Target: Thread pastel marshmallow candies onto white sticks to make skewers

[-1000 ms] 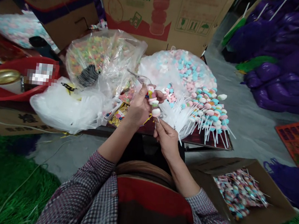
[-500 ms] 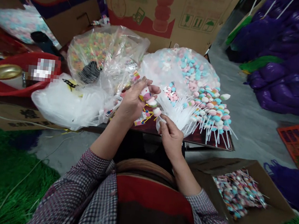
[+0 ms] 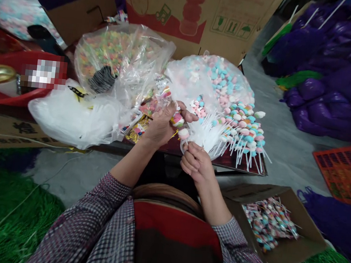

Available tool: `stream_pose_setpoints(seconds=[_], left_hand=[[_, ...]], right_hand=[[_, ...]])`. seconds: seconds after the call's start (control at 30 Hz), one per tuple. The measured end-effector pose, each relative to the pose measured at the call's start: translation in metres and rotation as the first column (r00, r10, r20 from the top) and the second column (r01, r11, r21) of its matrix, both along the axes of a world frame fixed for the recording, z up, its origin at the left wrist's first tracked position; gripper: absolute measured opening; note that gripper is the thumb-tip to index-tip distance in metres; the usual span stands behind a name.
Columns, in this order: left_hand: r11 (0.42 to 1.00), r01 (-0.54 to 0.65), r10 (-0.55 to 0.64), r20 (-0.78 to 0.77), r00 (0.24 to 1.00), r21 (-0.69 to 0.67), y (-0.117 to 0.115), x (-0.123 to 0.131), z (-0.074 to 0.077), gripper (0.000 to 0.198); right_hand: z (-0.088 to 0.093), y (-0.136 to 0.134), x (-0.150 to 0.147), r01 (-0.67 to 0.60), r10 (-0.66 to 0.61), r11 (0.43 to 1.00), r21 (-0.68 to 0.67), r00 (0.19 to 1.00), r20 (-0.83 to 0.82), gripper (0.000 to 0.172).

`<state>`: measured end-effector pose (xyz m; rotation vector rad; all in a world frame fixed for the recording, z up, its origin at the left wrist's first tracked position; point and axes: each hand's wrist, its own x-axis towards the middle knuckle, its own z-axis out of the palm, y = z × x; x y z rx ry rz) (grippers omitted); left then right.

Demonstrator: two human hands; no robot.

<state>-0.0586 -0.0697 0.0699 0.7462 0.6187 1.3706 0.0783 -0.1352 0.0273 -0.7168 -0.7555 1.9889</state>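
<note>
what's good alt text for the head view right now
A person's left hand and right hand hold a stick of puffy candies over a dark table. Behind lie clear bags of colourful sweets; more candy sticks lie to the right, with an open cardboard box of candies at lower right.

Both forearms (image 3: 133, 162) are slanting inward; the left hand (image 3: 162, 125) is cupping, fingers (image 3: 190, 116) pointing rightward; the right hand (image 3: 197, 162) is pinching at its fingertips (image 3: 190, 147).

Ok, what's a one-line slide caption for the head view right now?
Both hands on a candy stick at the table, with an open box of sweets at lower right.
</note>
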Motion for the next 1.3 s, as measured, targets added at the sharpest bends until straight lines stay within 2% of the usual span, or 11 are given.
stream_pose_setpoints(seconds=[0.17,0.4,0.57,0.63,0.87,0.97,1.03,1.1,1.2,1.27,1.3], left_hand=[[0.998,0.048,-0.046,-0.054,0.997,0.028,-0.001,-0.011,0.001,0.038],[0.987,-0.158,0.16,0.103,0.982,-0.031,0.014,-0.021,0.01,0.033],[0.975,-0.216,0.222,0.15,0.963,-0.055,0.021,-0.009,0.001,0.023],[0.971,-0.225,0.235,0.165,0.958,-0.074,0.023,-0.007,0.0,0.025],[0.973,-0.209,0.22,0.12,0.968,-0.098,0.016,0.0,0.001,0.026],[0.979,-0.194,0.199,0.098,0.975,-0.057,0.01,0.003,-0.002,0.022],[0.976,-0.211,0.215,0.087,0.973,-0.044,0.011,0.002,-0.003,0.022],[0.97,-0.238,0.242,0.092,0.966,-0.049,0.014,0.0,-0.004,0.024],[0.976,-0.215,0.219,0.137,0.966,-0.039,0.015,-0.002,-0.006,0.025],[0.985,-0.164,0.169,0.128,0.977,-0.049,0.011,0.003,-0.008,0.024],[0.988,-0.14,0.147,0.104,0.984,-0.07,0.007,0.006,-0.01,0.025]], right_hand=[[-0.003,-0.001,-0.009,0.136,-0.138,0.99,0.029,0.987,0.082,0.036],[-0.015,0.003,-0.01,0.331,-0.394,0.915,0.229,0.854,0.34,0.039],[-0.019,-0.003,-0.004,0.371,-0.664,0.727,0.578,0.597,0.45,0.024],[-0.019,-0.006,-0.003,0.351,-0.694,0.695,0.627,0.555,0.458,0.023],[-0.006,-0.004,-0.007,0.19,-0.235,0.967,0.17,0.923,0.305,0.043],[-0.001,-0.001,-0.01,0.082,-0.083,0.997,0.012,0.976,0.199,0.045],[-0.002,-0.001,-0.011,0.111,-0.118,0.993,0.04,0.966,0.231,0.045],[-0.007,-0.003,-0.01,0.202,-0.271,0.955,0.216,0.889,0.369,0.042],[-0.014,-0.008,-0.007,0.256,-0.587,0.776,0.577,0.63,0.51,0.026],[-0.017,-0.011,-0.007,0.272,-0.685,0.697,0.664,0.527,0.503,0.019],[-0.017,-0.012,-0.009,0.301,-0.682,0.704,0.643,0.539,0.494,0.021]])
